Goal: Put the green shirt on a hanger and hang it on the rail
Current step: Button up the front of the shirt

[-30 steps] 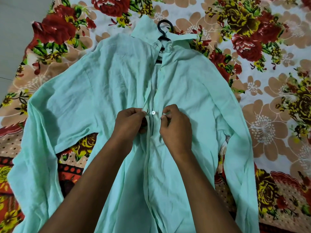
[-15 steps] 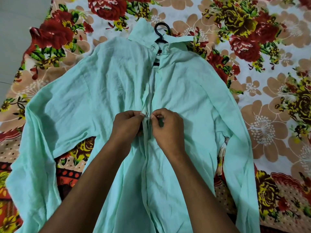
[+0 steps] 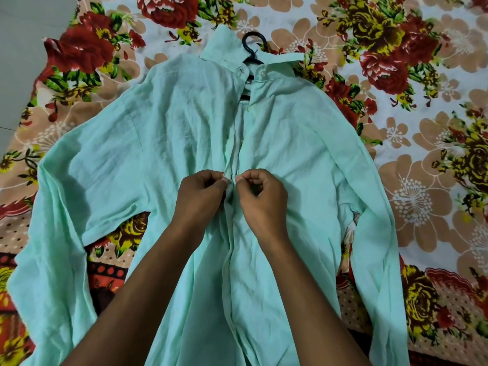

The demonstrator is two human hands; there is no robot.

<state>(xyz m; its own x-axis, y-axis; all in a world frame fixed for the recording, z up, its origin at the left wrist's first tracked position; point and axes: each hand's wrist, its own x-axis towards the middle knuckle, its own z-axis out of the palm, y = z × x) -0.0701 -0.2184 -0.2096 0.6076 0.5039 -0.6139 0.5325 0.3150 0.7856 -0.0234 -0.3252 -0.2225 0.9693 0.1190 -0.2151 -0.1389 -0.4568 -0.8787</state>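
The green shirt (image 3: 163, 143) lies face up on a flowered bedsheet (image 3: 422, 159), sleeves spread to both sides, with a black hanger (image 3: 252, 44) already inside it: the hook pokes out above the collar (image 3: 280, 67) and a dark bar shows in the open neck. No rail is in view.

The left hand (image 3: 200, 194) and right hand (image 3: 261, 199) meet at the front placket (image 3: 232, 159), about mid-chest. Each grip is closed on cloth: the left pinches one front edge between thumb and fingers, the right pinches the other edge just beside it. The button itself is hidden between the fingertips, so whether it is through its hole cannot be told.

Judging from this, the step in hand is fastening a middle button, and several things could go wrong:

- The thin, creased fabric may slip out of a pinch, so the two edges part and the button misses its hole.
- The placket above stands open up to the collar; matching the wrong button to the wrong hole would leave the fronts uneven.
- Pulling the fronts toward the body could drag the shoulders down off the hanger, which lies loose under the cloth.
- With the collar button undone, the shirt could slide off one side when lifted by the hook.
- The long sleeves could snag or trail on the sheet during lifting.
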